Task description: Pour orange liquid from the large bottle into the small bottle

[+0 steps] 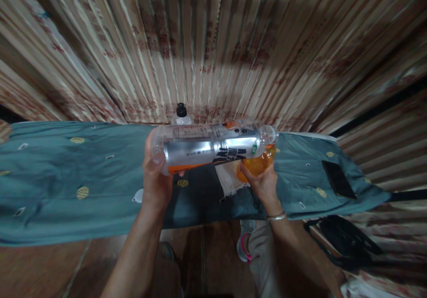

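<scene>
A large clear bottle [207,149] with a silver and orange label lies sideways in the air, its neck toward the right. My left hand [156,180] is wrapped round its base end. Below the neck, my right hand [263,182] grips an orange bottle [256,167], whose upper part is close to the clear bottle's mouth; whether the two touch I cannot tell. A white cloth [228,180] lies on the table beneath the orange bottle. Behind the large bottle stands a clear bottle with a black cap [181,113], its lower part hidden.
The table has a green patterned cover [110,178]. A dark phone [338,180] lies at its right end, and a white round item [138,195] is near the front edge. Pleated curtains [207,44] hang behind. A black bag [347,240] is at the lower right.
</scene>
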Tool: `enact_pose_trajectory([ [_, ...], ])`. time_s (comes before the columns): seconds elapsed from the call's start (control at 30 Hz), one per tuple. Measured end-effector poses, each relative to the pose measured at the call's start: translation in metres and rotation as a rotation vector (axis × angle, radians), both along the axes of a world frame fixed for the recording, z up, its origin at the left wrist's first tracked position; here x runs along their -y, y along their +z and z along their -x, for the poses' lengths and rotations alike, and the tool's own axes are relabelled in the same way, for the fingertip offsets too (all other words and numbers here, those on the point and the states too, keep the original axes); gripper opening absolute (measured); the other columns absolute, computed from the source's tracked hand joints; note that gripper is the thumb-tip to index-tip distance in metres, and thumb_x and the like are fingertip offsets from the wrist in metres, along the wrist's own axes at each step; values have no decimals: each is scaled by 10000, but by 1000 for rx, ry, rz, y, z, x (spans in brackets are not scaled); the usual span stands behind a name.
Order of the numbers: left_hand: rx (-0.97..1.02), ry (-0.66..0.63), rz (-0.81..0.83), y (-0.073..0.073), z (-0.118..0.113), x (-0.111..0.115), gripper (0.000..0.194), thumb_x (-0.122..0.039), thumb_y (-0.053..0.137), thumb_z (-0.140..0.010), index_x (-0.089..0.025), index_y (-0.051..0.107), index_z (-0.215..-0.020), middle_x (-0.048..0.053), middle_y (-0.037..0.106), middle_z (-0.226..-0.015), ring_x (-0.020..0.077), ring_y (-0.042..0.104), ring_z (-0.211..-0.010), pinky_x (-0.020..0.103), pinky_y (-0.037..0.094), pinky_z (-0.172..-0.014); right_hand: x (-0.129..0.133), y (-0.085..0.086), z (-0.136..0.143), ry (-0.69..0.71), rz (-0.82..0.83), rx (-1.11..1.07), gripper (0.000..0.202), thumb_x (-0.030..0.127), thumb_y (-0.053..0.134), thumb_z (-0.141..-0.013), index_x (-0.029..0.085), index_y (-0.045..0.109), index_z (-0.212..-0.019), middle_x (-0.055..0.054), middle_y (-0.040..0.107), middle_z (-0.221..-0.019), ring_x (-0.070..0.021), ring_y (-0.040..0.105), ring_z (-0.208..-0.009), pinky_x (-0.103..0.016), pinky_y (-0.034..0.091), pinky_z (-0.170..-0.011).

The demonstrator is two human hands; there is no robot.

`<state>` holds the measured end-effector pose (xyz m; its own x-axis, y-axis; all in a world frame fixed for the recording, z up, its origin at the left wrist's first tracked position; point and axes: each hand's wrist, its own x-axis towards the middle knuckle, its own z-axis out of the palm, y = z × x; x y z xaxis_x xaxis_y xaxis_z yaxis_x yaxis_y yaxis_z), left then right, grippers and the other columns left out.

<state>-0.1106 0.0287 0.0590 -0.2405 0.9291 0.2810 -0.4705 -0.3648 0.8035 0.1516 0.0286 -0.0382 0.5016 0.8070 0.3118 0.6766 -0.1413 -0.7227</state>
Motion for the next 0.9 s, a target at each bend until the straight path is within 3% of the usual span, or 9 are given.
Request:
enact_pose_trajectory([
  [0.33,-19,10,20,0,0,0,483,-496,726,-698,-262,634,-1110,61,564,-940,151,493,-588,237,386,-363,0,1,0,-6,22,13,1036,828,674,-568,96,512,-1282,-236,724,-1081,-382,722,-927,-484,560,-795],
  [0.6,-19,-11,-19,0,1,0,432,-491,733,-730,-251,637,-1076,54,559,-913,149,505,-576,244,374,-360,0,1,-1,20,18,0,996,762,711,-600,93,512,-1310,-224,728,-1100,-366,729,-938,-474,565,-813],
  [0.9,2,-2,4,0,0,0,451,-481,743,-708,-251,639,-1081,59,557,-943,152,512,-600,242,386,-374,0,1,0,-1,11,8,1008,790,701,-587,106,521,-1304,-233,727,-1121,-375,728,-946,-466,567,-788],
])
